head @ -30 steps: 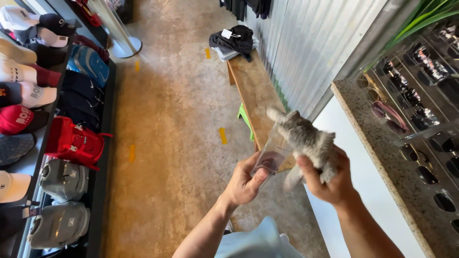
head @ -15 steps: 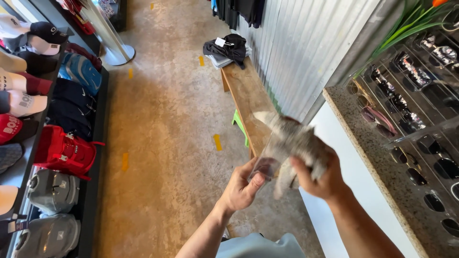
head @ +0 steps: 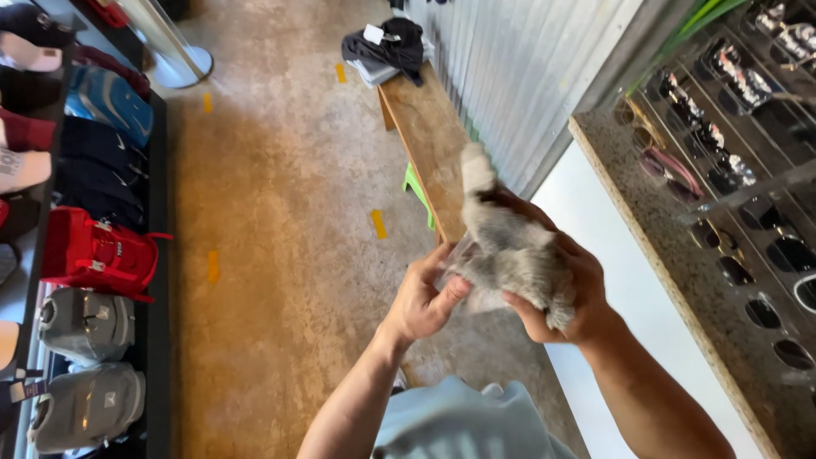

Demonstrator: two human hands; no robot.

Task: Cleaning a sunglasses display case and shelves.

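A white tag [head: 371,34], perhaps a label, lies on dark clothes [head: 399,42]

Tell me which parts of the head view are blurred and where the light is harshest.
Head view: the grey fluffy cloth and both hands, left hand and right hand, are motion-smeared; the wooden bench and red backpack stay fairly sharp; the white counter side looks brightest.

A pile of clothes [head: 387,47] lies on the far end of the desk [head: 429,144]. Left of the desk, across the floor [head: 280,212], stands a shelf of bags [head: 93,255]. Right of the desk is a rack of sunglasses [head: 731,170]. Both hands hold a cloth [head: 510,251] over its near end.
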